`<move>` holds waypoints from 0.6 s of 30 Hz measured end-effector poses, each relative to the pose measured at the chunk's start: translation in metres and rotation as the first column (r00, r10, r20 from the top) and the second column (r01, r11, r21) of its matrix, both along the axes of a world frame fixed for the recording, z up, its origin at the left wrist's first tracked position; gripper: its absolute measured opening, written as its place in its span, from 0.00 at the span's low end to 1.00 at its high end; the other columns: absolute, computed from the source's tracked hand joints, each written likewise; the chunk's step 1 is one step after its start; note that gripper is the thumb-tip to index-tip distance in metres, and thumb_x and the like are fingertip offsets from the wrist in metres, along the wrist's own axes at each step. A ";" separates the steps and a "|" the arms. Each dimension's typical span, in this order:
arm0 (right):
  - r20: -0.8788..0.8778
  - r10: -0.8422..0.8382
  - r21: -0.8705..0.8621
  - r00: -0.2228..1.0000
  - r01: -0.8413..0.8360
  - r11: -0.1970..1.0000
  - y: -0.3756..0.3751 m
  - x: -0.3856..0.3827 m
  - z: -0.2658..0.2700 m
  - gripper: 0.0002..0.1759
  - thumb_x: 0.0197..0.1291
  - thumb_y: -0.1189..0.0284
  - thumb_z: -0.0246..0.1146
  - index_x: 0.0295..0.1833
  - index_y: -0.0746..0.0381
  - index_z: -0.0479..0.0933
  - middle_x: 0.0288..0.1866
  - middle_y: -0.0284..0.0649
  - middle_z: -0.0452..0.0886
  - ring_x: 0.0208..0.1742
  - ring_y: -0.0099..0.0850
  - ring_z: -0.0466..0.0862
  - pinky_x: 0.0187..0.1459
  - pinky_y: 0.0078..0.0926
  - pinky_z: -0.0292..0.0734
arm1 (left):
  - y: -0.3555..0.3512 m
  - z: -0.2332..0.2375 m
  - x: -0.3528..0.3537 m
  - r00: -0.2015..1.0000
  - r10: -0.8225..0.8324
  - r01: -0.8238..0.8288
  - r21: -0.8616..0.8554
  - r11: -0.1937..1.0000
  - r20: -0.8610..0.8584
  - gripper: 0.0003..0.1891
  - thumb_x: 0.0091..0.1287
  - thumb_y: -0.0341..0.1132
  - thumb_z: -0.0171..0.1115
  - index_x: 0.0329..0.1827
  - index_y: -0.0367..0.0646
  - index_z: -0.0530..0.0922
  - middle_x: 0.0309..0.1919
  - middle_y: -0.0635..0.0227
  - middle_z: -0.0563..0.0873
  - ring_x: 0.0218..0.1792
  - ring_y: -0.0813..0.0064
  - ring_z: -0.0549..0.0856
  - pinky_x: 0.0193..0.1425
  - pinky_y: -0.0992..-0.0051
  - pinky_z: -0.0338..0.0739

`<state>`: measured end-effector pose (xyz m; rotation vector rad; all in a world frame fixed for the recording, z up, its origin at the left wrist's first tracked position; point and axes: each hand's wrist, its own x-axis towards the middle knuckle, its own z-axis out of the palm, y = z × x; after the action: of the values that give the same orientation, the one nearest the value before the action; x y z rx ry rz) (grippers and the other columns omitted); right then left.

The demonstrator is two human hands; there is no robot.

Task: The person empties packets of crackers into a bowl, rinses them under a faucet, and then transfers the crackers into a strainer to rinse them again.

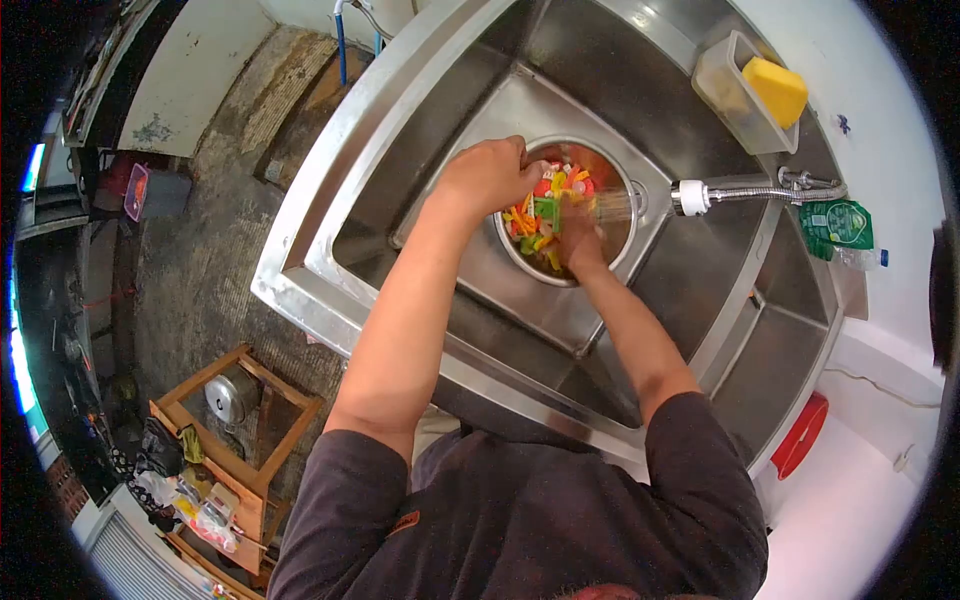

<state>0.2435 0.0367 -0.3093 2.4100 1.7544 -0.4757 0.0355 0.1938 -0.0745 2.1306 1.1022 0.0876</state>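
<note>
The left hand [490,178] is bent over the near left rim of a round metal bowl [614,165], with the knuckles up and the fingers curled. The fingertips are partly hidden, so I cannot tell if it grips the rim. The right hand [578,238] reaches down inside the bowl, its forearm coming from the lower right. It is blurred, its fingers lie among the cut vegetables [524,218], and I cannot tell if they are closed on some pieces. These vegetables are in the bowl, around and left of the right hand — thin strips and small chunks, red, orange, yellow and green, looking wet and glossy.

Just right of this hand, a blurred stream of water [625,205] falls from a white faucet nozzle [690,197], joined to a ribbed, flexible metal hose [762,194]. Under both hands is a stainless-steel sink [505,312], with straight walls and a dull, brushed surface.

Farther up and right of the hands stands a translucent plastic container [735,105] with a yellow sponge [776,92] — a soft block with rounded corners. Below it lie a green plastic pouch [838,222] and a clear plastic bottle [858,258] with a blue cap.
</note>
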 end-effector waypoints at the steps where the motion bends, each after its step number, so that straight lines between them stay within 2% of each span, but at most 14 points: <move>1: -0.356 -0.107 0.064 0.928 0.139 0.988 0.007 0.031 -0.052 0.48 0.60 0.57 0.69 0.80 0.60 0.55 0.77 0.61 0.63 0.79 0.54 0.61 0.75 0.47 0.61 | -0.002 -0.002 0.000 1.000 -0.005 0.005 -0.008 1.000 -0.004 0.28 0.71 0.58 0.58 0.49 0.38 0.82 0.38 0.45 0.88 0.44 0.47 0.88 0.52 0.56 0.81; 2: -0.724 -0.180 0.068 0.666 0.328 0.942 0.013 0.062 -0.102 0.44 0.62 0.58 0.67 0.78 0.61 0.59 0.76 0.62 0.63 0.77 0.57 0.63 0.74 0.47 0.64 | -0.001 -0.003 0.000 1.000 0.003 -0.003 -0.005 1.000 -0.006 0.28 0.71 0.58 0.58 0.49 0.37 0.82 0.38 0.45 0.88 0.44 0.48 0.88 0.52 0.56 0.81; 3: -0.921 -0.183 0.001 0.345 0.471 0.882 0.020 0.091 -0.149 0.39 0.63 0.58 0.65 0.76 0.63 0.64 0.76 0.63 0.64 0.76 0.60 0.65 0.72 0.46 0.67 | 0.001 -0.003 0.002 1.000 0.010 -0.010 0.001 1.000 -0.008 0.28 0.71 0.58 0.58 0.49 0.37 0.82 0.38 0.45 0.88 0.43 0.48 0.88 0.51 0.56 0.81; 5: -0.626 -0.163 0.099 0.763 0.285 0.953 0.049 0.070 -0.038 0.41 0.62 0.50 0.64 0.75 0.62 0.66 0.74 0.62 0.66 0.77 0.56 0.65 0.73 0.49 0.64 | 0.001 -0.003 0.003 1.000 0.009 -0.009 -0.010 1.000 -0.015 0.28 0.71 0.58 0.58 0.48 0.37 0.82 0.38 0.46 0.88 0.43 0.49 0.88 0.51 0.57 0.81; 6: -0.419 -0.128 0.108 0.899 0.189 0.976 0.065 0.055 0.029 0.43 0.61 0.46 0.64 0.74 0.62 0.67 0.73 0.61 0.68 0.77 0.54 0.65 0.74 0.51 0.62 | 0.001 -0.003 0.003 1.000 0.016 -0.017 -0.018 1.000 -0.020 0.28 0.71 0.58 0.58 0.48 0.37 0.82 0.38 0.47 0.88 0.43 0.49 0.88 0.51 0.57 0.81; 7: -0.422 -0.135 0.100 0.896 0.195 0.976 0.073 0.036 0.047 0.43 0.61 0.46 0.64 0.74 0.62 0.67 0.73 0.61 0.68 0.77 0.54 0.65 0.74 0.51 0.62 | -0.001 -0.005 0.001 1.000 0.011 -0.012 -0.025 1.000 -0.024 0.28 0.71 0.58 0.58 0.48 0.37 0.82 0.38 0.47 0.88 0.43 0.49 0.88 0.51 0.57 0.81; 9: -0.245 -0.231 0.079 0.942 0.256 0.963 0.086 0.004 0.064 0.43 0.60 0.46 0.65 0.75 0.61 0.67 0.76 0.59 0.65 0.77 0.58 0.63 0.73 0.50 0.64 | 0.000 -0.005 0.002 1.000 0.012 -0.012 -0.018 1.000 0.007 0.27 0.71 0.57 0.59 0.48 0.36 0.83 0.38 0.48 0.89 0.43 0.50 0.89 0.51 0.58 0.81; 11: -0.009 0.049 0.311 0.999 -0.044 0.949 0.056 -0.029 0.019 0.45 0.57 0.45 0.67 0.74 0.59 0.67 0.78 0.57 0.61 0.76 0.55 0.64 0.74 0.52 0.62 | -0.001 -0.003 0.003 1.000 0.013 -0.013 -0.002 1.000 -0.003 0.27 0.71 0.56 0.59 0.48 0.36 0.83 0.38 0.48 0.89 0.43 0.50 0.89 0.51 0.58 0.81; 12: -0.012 0.036 0.313 0.999 -0.030 0.949 0.046 -0.029 0.018 0.45 0.57 0.45 0.67 0.74 0.59 0.67 0.78 0.57 0.61 0.76 0.55 0.64 0.74 0.52 0.62 | -0.001 -0.003 0.003 1.000 0.024 -0.024 0.007 1.000 -0.011 0.26 0.72 0.56 0.59 0.48 0.36 0.83 0.38 0.49 0.89 0.43 0.51 0.89 0.51 0.58 0.81; 14: -0.051 0.376 0.244 0.925 -0.354 0.903 0.027 -0.029 0.026 0.48 0.55 0.45 0.68 0.76 0.58 0.65 0.80 0.59 0.56 0.77 0.56 0.64 0.75 0.52 0.61 | -0.002 -0.002 0.003 1.000 0.011 -0.011 0.006 1.000 -0.021 0.26 0.72 0.56 0.59 0.48 0.36 0.83 0.38 0.49 0.89 0.43 0.51 0.89 0.51 0.59 0.81; 15: -0.049 0.370 0.241 0.928 -0.349 0.906 0.026 -0.020 0.030 0.48 0.55 0.45 0.68 0.76 0.58 0.65 0.80 0.59 0.56 0.77 0.56 0.64 0.75 0.52 0.61 | -0.002 0.000 0.003 0.999 0.019 -0.019 0.010 1.000 -0.027 0.26 0.72 0.56 0.59 0.48 0.36 0.83 0.38 0.49 0.89 0.43 0.51 0.89 0.51 0.59 0.81; 16: -0.049 0.281 0.025 0.958 -0.280 0.960 0.031 -0.013 0.053 0.45 0.55 0.47 0.69 0.74 0.58 0.67 0.79 0.59 0.56 0.78 0.56 0.61 0.77 0.50 0.58 | -0.002 0.001 0.004 0.999 0.028 -0.029 -0.015 0.999 -0.028 0.26 0.72 0.56 0.59 0.47 0.36 0.82 0.38 0.49 0.88 0.43 0.51 0.89 0.51 0.60 0.81; 17: -0.029 0.193 -0.188 0.981 -0.195 0.963 0.036 -0.005 0.067 0.41 0.56 0.49 0.69 0.71 0.58 0.70 0.78 0.59 0.57 0.79 0.57 0.58 0.78 0.48 0.56 | -0.001 0.001 0.004 0.999 0.027 -0.028 -0.015 1.000 -0.025 0.26 0.72 0.56 0.59 0.47 0.36 0.82 0.38 0.49 0.88 0.43 0.51 0.89 0.51 0.60 0.81; 18: -0.110 -0.035 0.014 0.993 0.036 0.999 0.033 0.004 0.041 0.39 0.59 0.52 0.68 0.72 0.58 0.70 0.81 0.59 0.53 0.80 0.57 0.57 0.79 0.47 0.55 | -0.001 0.000 0.003 0.999 0.031 -0.031 -0.019 0.999 -0.037 0.26 0.72 0.56 0.59 0.47 0.36 0.82 0.38 0.49 0.88 0.43 0.52 0.89 0.51 0.60 0.81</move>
<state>0.2474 0.0694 -0.2679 2.4740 1.7667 -0.6120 0.0384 0.1932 -0.0748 2.1058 1.1531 0.0524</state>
